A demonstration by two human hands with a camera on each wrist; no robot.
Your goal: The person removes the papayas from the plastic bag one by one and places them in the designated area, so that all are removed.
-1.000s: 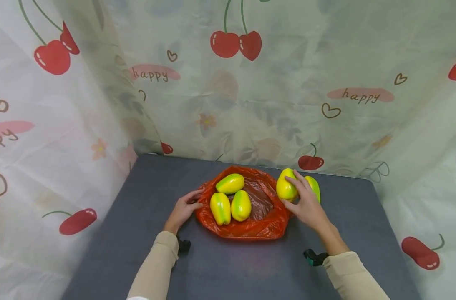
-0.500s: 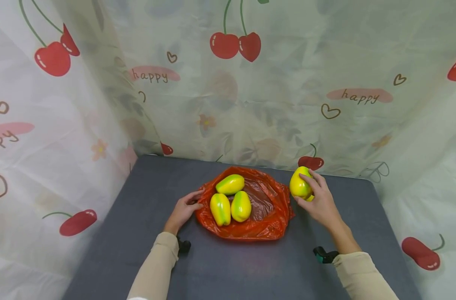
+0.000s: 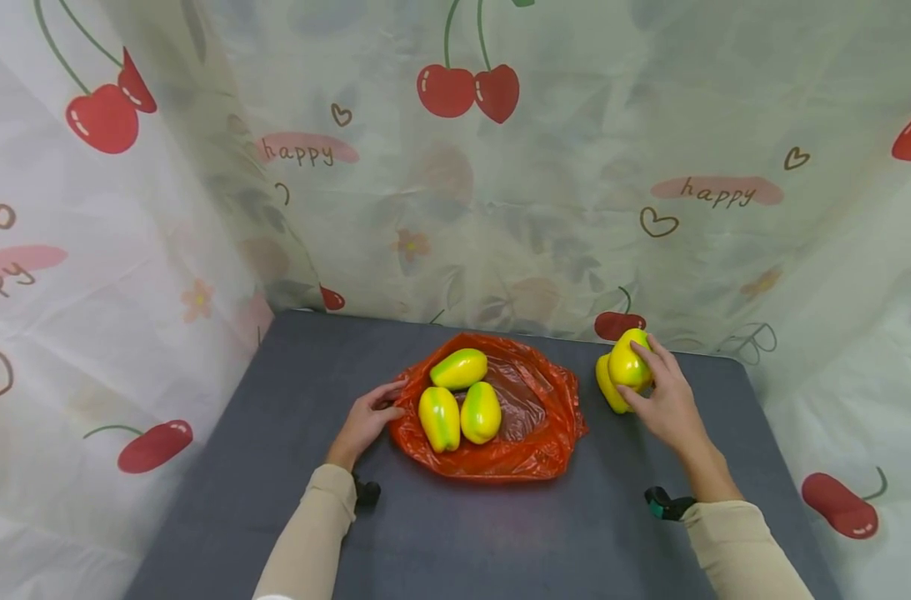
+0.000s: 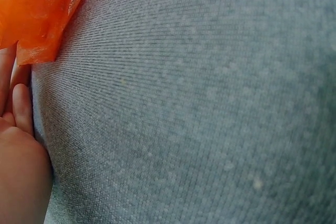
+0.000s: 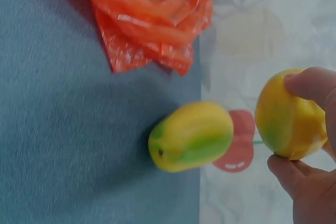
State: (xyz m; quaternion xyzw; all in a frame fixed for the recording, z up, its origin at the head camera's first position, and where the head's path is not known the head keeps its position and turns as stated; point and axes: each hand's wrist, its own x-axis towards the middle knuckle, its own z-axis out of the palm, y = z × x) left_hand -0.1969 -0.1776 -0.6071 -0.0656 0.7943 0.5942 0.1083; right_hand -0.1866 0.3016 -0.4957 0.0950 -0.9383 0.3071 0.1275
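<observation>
My right hand (image 3: 671, 407) holds a yellow-green papaya (image 3: 630, 360) between thumb and fingers, raised over the right side of the table. Just left of it and partly hidden in the head view, a second papaya (image 5: 191, 137) lies on the table. My left hand (image 3: 367, 421) grips the left edge of a crumpled red plastic bag (image 3: 518, 462); in the left wrist view the bag (image 4: 37, 11) covers its fingertips. Three papayas sit in the open bag: one at the back (image 3: 458, 369), one at the front left (image 3: 439, 419) and one beside that (image 3: 481, 412).
The dark grey table (image 3: 470, 542) extends in front of the bag and to both sides. A cherry-print curtain (image 3: 500, 208) stands close behind the table's back edge and along both sides.
My right hand has moved right with its papaya, away from the bag's right edge and past the papaya on the table. The left hand and the bag stay in place.
</observation>
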